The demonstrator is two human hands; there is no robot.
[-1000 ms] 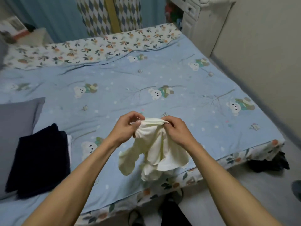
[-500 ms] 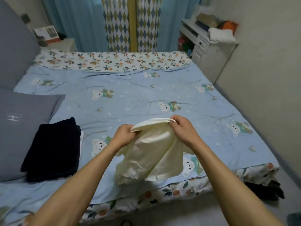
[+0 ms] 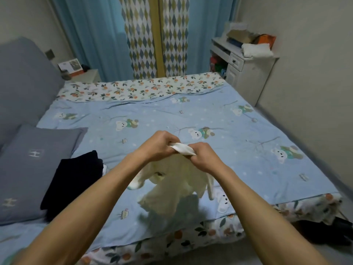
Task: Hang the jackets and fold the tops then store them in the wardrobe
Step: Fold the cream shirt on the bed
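Both hands are raised in front of the person, above the near half of the bed (image 3: 172, 111). The left hand (image 3: 158, 147) and the right hand (image 3: 205, 156) sit close together, almost touching, each with its fingers curled round a bunched edge of a cream top (image 3: 172, 180). A short white fold of the cloth shows between the two fists. The rest of the top hangs loose and crumpled below the hands, over the blue bedspread near the foot edge of the bed; whether its lowest part touches the spread I cannot tell.

On the bed to the left lies a folded dark garment (image 3: 72, 180), just beside a grey pillow (image 3: 36, 169). Past the far right corner of the bed stands a white cabinet (image 3: 246, 73) with a folded white cloth (image 3: 256, 49) on top. Blue curtains (image 3: 91, 35) hang behind the bed.
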